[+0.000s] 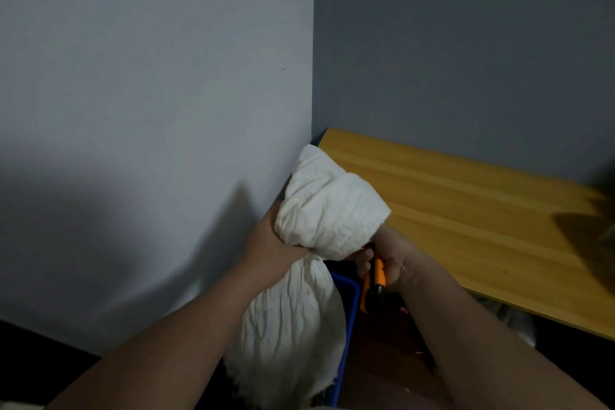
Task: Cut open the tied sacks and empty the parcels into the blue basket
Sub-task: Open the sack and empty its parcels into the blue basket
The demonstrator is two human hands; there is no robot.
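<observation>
Both forearms fill the bottom of the frame, reaching toward the corner where two grey walls (pixel 149 76) meet. Yellow wooden tabletop (pixel 466 210) runs along the right. Centre frame, the white sack (pixel 319 210) is squeezed at its neck by the left hand (pixel 276 236), its lower part hanging over the blue basket (pixel 349 303), mostly hidden. Right hand (pixel 392 260) grips an orange-and-black cutter (pixel 374 280); blade is out of sight behind the sack.

sack (pixel 319 210) white | basket (pixel 349 303) blue | cutter (pixel 374 280) orange-black | table (pixel 466 210) yellow wood-grain
</observation>
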